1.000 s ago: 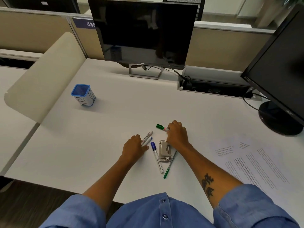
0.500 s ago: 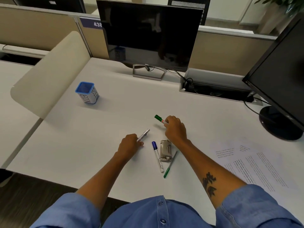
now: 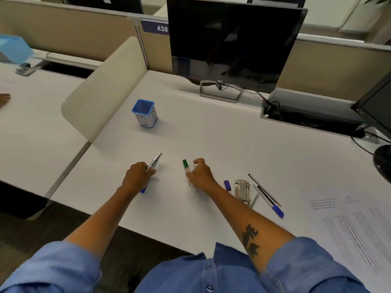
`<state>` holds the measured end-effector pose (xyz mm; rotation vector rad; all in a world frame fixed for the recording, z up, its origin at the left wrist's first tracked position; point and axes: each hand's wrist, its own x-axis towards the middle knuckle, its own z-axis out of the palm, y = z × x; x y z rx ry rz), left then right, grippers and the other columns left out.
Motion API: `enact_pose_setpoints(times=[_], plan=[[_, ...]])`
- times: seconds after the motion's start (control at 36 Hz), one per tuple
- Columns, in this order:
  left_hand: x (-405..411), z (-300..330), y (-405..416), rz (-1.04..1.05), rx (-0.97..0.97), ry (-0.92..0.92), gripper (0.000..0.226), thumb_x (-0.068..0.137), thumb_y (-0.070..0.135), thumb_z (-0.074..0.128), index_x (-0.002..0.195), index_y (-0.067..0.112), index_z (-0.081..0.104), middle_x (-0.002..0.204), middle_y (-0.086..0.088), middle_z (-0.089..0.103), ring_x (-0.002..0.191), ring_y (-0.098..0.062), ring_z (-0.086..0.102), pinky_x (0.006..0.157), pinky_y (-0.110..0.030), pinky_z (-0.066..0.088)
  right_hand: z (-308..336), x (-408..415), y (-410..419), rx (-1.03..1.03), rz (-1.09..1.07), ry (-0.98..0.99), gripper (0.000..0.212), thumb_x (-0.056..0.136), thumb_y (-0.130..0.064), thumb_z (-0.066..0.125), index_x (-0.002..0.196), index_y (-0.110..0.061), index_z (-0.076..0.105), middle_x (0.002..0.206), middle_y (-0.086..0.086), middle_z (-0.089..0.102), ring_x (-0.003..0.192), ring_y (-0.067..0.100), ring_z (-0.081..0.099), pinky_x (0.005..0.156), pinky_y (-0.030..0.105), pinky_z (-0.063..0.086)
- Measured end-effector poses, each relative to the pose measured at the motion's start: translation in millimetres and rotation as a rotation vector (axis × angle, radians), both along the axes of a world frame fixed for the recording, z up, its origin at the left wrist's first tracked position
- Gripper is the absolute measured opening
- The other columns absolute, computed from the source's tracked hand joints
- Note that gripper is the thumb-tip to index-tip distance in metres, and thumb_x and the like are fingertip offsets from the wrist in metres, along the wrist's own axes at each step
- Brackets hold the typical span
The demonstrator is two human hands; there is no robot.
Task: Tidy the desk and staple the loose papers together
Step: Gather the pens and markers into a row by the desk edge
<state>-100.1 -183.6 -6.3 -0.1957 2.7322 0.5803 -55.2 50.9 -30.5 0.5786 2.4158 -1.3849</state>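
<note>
On the white desk (image 3: 211,134), her left hand (image 3: 138,176) grasps a silver marker (image 3: 155,161), her right hand (image 3: 200,173) pinches a green marker (image 3: 186,165). Stapler (image 3: 242,190) lies at three o'clock, papers (image 3: 357,231) further toward four.

A white desk (image 3: 211,140) carries a blue-rimmed pen cup (image 3: 145,113) toward its left rear, a monitor (image 3: 230,43) on a metal stand at the back, and printed papers (image 3: 357,231) at its right front. Near the papers lie a stapler (image 3: 242,189), a blue-capped pen (image 3: 268,201), a dark pen (image 3: 263,188) and a blue marker (image 3: 227,185).
</note>
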Motion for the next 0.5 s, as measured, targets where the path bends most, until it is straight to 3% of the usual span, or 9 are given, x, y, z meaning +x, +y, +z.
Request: enact_pose_setpoints(times=[0.25,0.39,0.5], plan=[[-19.4,-6.6,-77.7,0.011,-0.066,-0.023,0.033,0.098,0.040,0.067,0.086,0.009,0.064,0.076,-0.005,0.062,0.064,-0.020,0.057,0.063,-0.031,0.040,7.2,-12.7,-89.4,-0.016,0.049,-0.036,0.065,0.085,-0.031,0.077,0.137,-0.019,0.040,0.129,0.008,0.061,0.105,0.029,0.066,0.090,0.042,0.058],[-31.1,-11.3,-110.2,0.024,-0.089,-0.019,0.034,0.098,0.043,0.067,0.090,0.010,0.064,0.081,-0.006,0.065,0.073,-0.025,0.062,0.068,-0.035,0.046,10.4,-26.1,-139.8,-0.005,0.114,-0.005,0.066,0.085,-0.031,0.079,0.135,-0.015,0.038,0.128,0.012,0.061,0.106,0.032,0.065,0.080,0.038,0.056],[-40.5,-11.3,-130.6,0.035,-0.091,-0.004,0.034,0.097,0.044,0.068,0.090,0.011,0.063,0.083,-0.008,0.066,0.075,-0.027,0.063,0.071,-0.039,0.050,14.1,-36.7,-178.4,-0.002,0.159,-0.004,0.069,0.085,-0.031,0.081,0.135,-0.014,0.037,0.128,0.015,0.062,0.109,0.034,0.065,0.092,0.042,0.056]])
